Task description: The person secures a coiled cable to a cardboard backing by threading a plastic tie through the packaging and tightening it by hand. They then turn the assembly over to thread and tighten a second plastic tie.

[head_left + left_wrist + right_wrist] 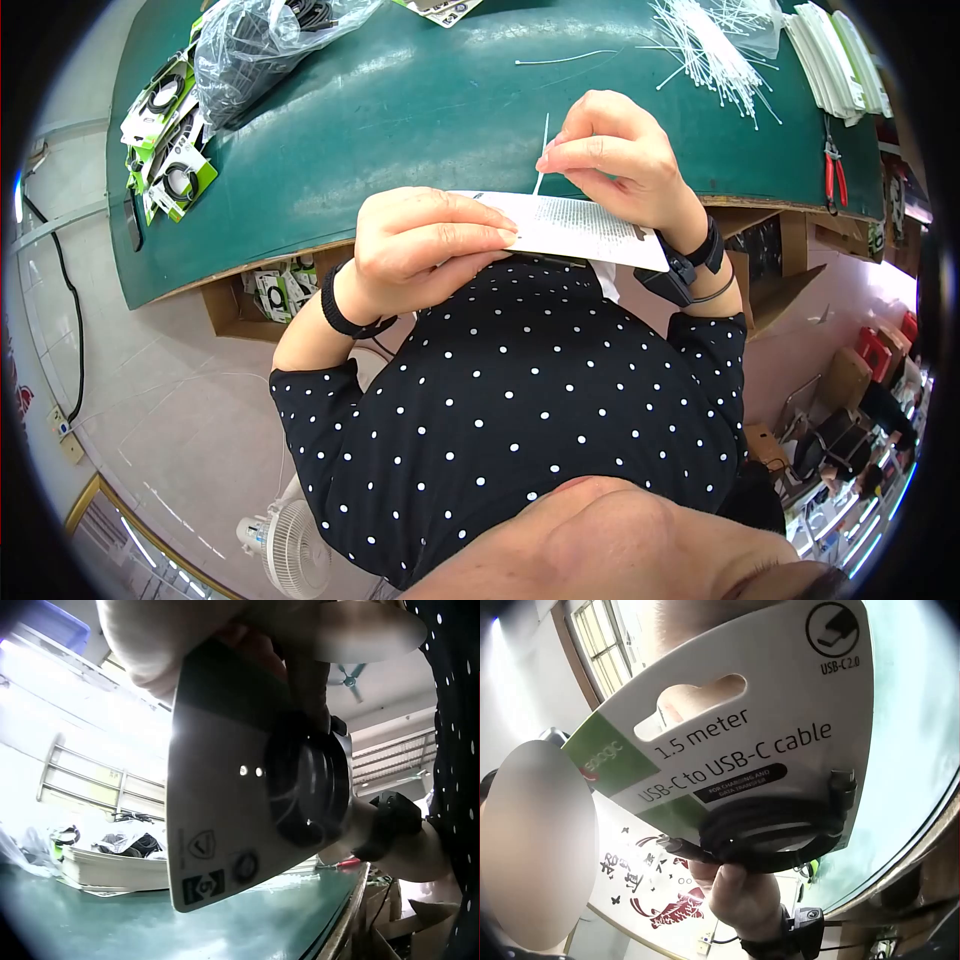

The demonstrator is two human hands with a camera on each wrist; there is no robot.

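Observation:
My left hand (430, 240) grips the left end of a white cardboard cable card (585, 228), held tilted in front of the body. Printed text covers the side facing the head camera. In the right wrist view the card's front reads "1.5 meter USB-C to USB-C cable", with a coiled black USB-C cable (780, 861) against it. Two small holes show beside the coil in the left wrist view. Above the card's upper edge, my right hand (625, 160) pinches a thin white cable tie (539, 184), whose lower end meets that edge.
On the green table (420, 130), a pile of white cable ties (705, 60) lies at the back right. Stacked cards (825, 65) and red-handled pliers (834, 170) are farther right. A bag of black cables (250, 65) and carded cables (175, 175) lie at left.

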